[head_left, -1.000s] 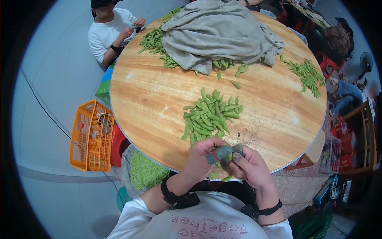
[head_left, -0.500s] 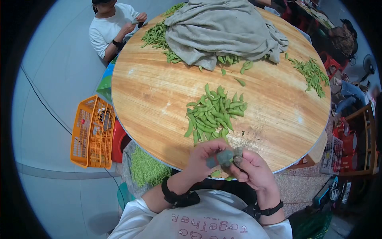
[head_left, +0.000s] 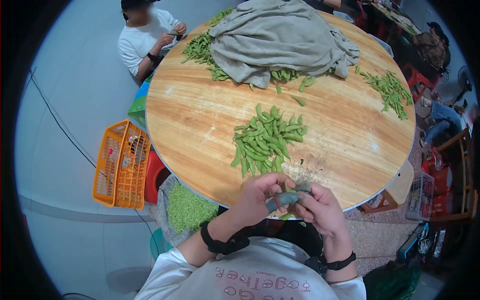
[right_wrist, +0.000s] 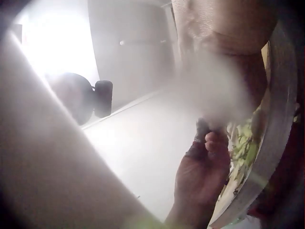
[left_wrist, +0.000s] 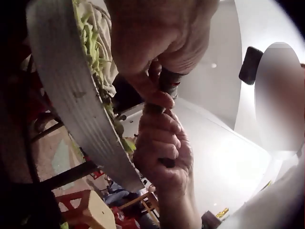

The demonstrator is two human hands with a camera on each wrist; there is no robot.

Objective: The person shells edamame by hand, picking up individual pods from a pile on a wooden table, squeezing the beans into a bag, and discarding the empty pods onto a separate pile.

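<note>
Over the table's near edge, both hands meet at a green soybean pod (head_left: 290,190), mostly hidden by fingers. My left hand (head_left: 252,200) pinches it, its thumb wrapped in a grey-green cover (head_left: 284,200) with a red band. From the other side my right hand (head_left: 324,210) pinches at the pod's end, thumb and fingertips close against the left thumb. In the left wrist view the two hands touch at the fingertips. Just beyond them lies a pile of soybean pods (head_left: 267,137). Another pod (head_left: 285,216) shows below the hands at the table edge.
A grey cloth (head_left: 285,42) covers a heap at the round table's far side, with pods (head_left: 199,48) around it. More pods (head_left: 390,92) lie at right. Shelled beans (head_left: 190,210) and an orange basket (head_left: 120,165) stand lower left. Another person (head_left: 145,40) sits far left.
My hands stay together at nearly the same spot while the fingers shift; the left thumb turns, showing its red band again, and some green shows between the fingers. The view sways slightly.
</note>
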